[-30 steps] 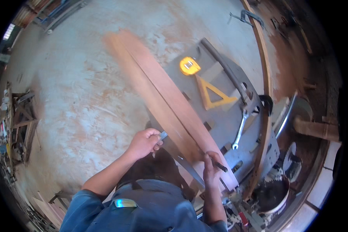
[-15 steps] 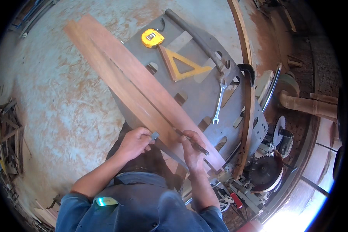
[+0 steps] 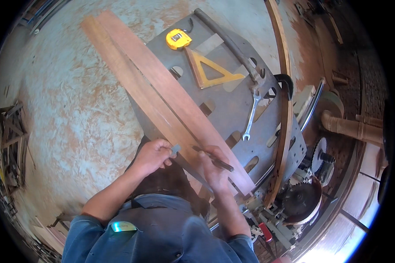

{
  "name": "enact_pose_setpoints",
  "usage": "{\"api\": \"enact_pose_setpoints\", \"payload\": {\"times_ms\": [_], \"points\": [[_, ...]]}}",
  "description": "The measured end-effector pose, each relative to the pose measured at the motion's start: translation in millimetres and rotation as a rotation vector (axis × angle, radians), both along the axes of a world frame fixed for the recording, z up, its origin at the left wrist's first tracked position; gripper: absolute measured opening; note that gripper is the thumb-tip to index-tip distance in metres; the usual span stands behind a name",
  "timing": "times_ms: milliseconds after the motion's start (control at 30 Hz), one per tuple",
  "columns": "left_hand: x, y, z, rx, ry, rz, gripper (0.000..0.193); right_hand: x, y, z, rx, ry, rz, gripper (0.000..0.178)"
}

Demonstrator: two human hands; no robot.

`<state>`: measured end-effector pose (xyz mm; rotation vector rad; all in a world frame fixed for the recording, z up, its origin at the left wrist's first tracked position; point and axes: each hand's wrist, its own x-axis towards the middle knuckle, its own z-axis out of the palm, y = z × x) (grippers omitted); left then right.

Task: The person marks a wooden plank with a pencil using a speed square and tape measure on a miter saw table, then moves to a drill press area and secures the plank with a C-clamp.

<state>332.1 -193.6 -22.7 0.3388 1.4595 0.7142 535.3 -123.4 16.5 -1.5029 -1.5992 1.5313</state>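
Two long wooden boards lie side by side at a slant, a tan board (image 3: 134, 85) on the left and a pinkish board (image 3: 173, 90) on the right, with a dark narrow gap between them. My left hand (image 3: 155, 157) pinches a small flat grey piece (image 3: 175, 149) by the tan board's near left edge. My right hand (image 3: 213, 168) grips a dark, slim pen-like tool (image 3: 224, 165), its tip pointing left over the tan board. I cannot make out whether the tip touches the wood.
On the grey metal table (image 3: 226, 116) beyond the boards lie a yellow tape measure (image 3: 178, 39), a triangular set square (image 3: 215, 79), a hammer (image 3: 232, 46) and a wrench (image 3: 251, 116). A wooden strip (image 3: 285, 114) with a black clamp (image 3: 286, 85) runs along the right. Circular saw blades (image 3: 299, 197) stand near right.
My right hand has shifted slightly left, and the pen-like tool's tip now lies over the tan board, away from the gap. The whole view has moved a little; my left hand keeps its pinch.
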Motion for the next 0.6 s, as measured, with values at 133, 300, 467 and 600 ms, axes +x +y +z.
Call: {"api": "enact_pose_setpoints", "payload": {"times_ms": [133,300,467,600], "points": [[1,-2,-2,0.021,-0.001,0.030,0.010,-2,-2,-11,-0.019,0.050,-0.002,0.019],[3,0,-1,-0.008,0.023,0.056,0.011,-5,-1,-13,-0.021,0.052,0.020,0.018],[3,0,0,-0.021,0.033,0.076,0.010,-6,2,-13,0.051,0.027,0.077,0.016],[3,5,9,-0.034,0.057,0.070,0.010,-8,3,-12,-0.010,0.027,0.060,0.016]]}}
